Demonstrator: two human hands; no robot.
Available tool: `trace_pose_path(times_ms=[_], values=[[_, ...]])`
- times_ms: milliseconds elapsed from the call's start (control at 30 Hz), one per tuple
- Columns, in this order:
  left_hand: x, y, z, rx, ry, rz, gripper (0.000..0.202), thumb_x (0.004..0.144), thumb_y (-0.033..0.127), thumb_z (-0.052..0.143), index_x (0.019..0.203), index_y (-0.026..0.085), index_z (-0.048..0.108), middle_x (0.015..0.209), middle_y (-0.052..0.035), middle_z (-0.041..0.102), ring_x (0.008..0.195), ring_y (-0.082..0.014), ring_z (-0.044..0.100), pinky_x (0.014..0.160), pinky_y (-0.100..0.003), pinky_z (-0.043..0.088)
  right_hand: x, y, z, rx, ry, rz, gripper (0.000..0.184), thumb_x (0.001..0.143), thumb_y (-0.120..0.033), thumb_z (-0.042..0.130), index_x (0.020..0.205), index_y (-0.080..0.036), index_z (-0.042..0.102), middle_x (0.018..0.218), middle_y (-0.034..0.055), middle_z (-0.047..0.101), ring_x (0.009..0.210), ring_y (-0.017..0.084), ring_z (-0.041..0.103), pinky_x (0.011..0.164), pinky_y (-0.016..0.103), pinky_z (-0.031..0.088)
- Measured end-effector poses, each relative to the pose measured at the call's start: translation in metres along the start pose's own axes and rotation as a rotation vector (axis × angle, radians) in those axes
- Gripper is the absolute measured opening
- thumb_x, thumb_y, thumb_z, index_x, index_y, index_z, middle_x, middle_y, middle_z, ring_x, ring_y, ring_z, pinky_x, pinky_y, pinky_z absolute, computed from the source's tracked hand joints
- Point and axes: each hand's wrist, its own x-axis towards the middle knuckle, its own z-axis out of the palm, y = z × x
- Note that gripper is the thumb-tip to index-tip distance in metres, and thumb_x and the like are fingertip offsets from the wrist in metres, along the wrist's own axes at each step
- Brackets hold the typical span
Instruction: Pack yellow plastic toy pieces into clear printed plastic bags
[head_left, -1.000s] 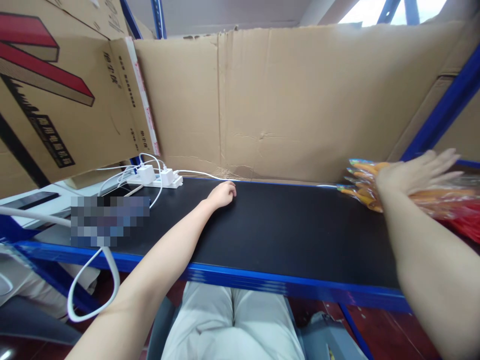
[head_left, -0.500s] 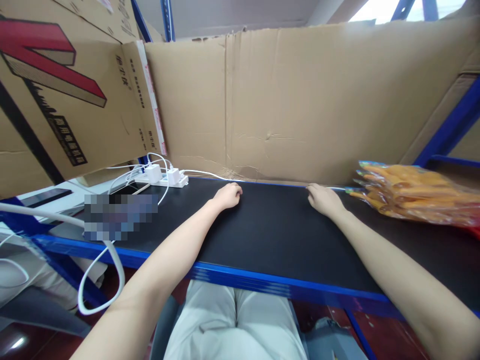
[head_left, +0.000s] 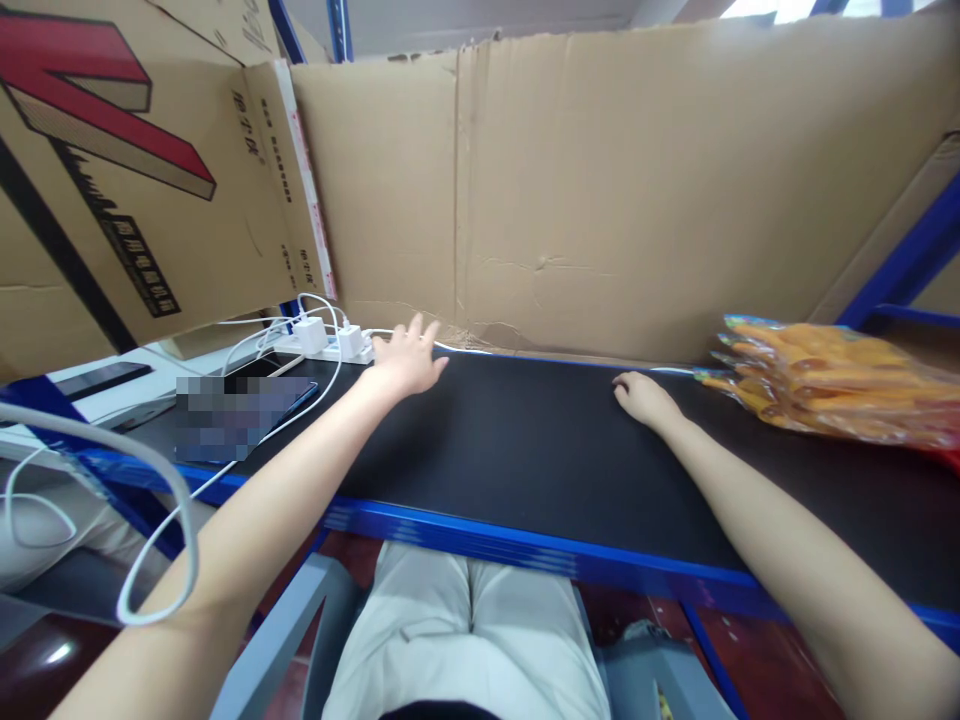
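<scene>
Resting near the back edge of the black tabletop (head_left: 525, 450), the right hand (head_left: 645, 398) lies palm down with its fingers curled in, holding nothing, near the orange packets (head_left: 825, 385) at the right end. The left hand (head_left: 409, 358) is spread, fingers apart, just beside the white power strip (head_left: 341, 350) in the back left corner; whether they touch cannot be told.

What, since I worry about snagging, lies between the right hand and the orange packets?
Head view: bare black shelf top between the right hand and the orange packets; a thin white cable runs just behind.
</scene>
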Motion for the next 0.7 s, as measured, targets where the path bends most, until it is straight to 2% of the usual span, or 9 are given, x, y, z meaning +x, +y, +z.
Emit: trace_pose_path(times_ms=[100,200,300,533,700], values=[[-0.02,-0.032,0.005,0.037,0.109,-0.102,0.065,0.086,0.05,0.032,0.142,0.023,0.015,0.15,-0.0087,0.005,0.133,-0.0382,0.01,0.097,-0.064,0.02,0.0,0.001,0.002,0.012,0.02,0.002,0.033,0.081,-0.02,0.037,0.101,-0.013,0.063,0.111,0.0131,0.06,0.102,0.022,0.055,0.089,0.033,0.042],[-0.037,-0.063,0.017,0.046,0.129,-0.243,0.067,0.086,0.054,0.026,0.143,0.025,0.007,0.15,-0.0073,-0.001,0.134,-0.0391,0.002,0.094,-0.068,0.019,0.001,0.001,0.002,0.006,0.02,0.002,0.033,0.081,-0.02,0.037,0.1,-0.013,0.064,0.11,0.0127,0.06,0.102,0.022,0.055,0.09,0.033,0.042],[-0.046,-0.082,0.029,0.01,0.11,-0.331,0.069,0.085,0.058,0.021,0.143,0.028,0.001,0.15,-0.0059,-0.004,0.134,-0.0385,0.001,0.092,-0.07,0.022,0.001,0.001,0.002,-0.004,0.004,-0.003,0.035,0.081,-0.02,0.035,0.102,-0.011,0.063,0.11,0.0137,0.059,0.103,0.023,0.055,0.09,0.033,0.042],[-0.04,-0.101,0.049,-0.109,-0.005,-0.416,0.075,0.081,0.065,0.017,0.143,0.025,0.003,0.15,-0.0082,-0.001,0.134,-0.0392,0.003,0.091,-0.069,0.025,0.0,0.002,0.002,0.004,0.012,-0.003,0.035,0.081,-0.02,0.036,0.102,-0.011,0.063,0.111,0.0139,0.059,0.103,0.024,0.055,0.089,0.034,0.043],[-0.034,-0.108,0.055,-0.151,0.019,-0.393,0.079,0.08,0.065,0.02,0.143,0.021,0.001,0.15,-0.0076,-0.007,0.133,-0.0404,0.006,0.097,-0.064,0.022,0.001,0.002,0.001,-0.006,-0.001,-0.003,0.036,0.082,-0.019,0.035,0.102,-0.011,0.063,0.111,0.0135,0.059,0.104,0.023,0.055,0.09,0.033,0.042]])
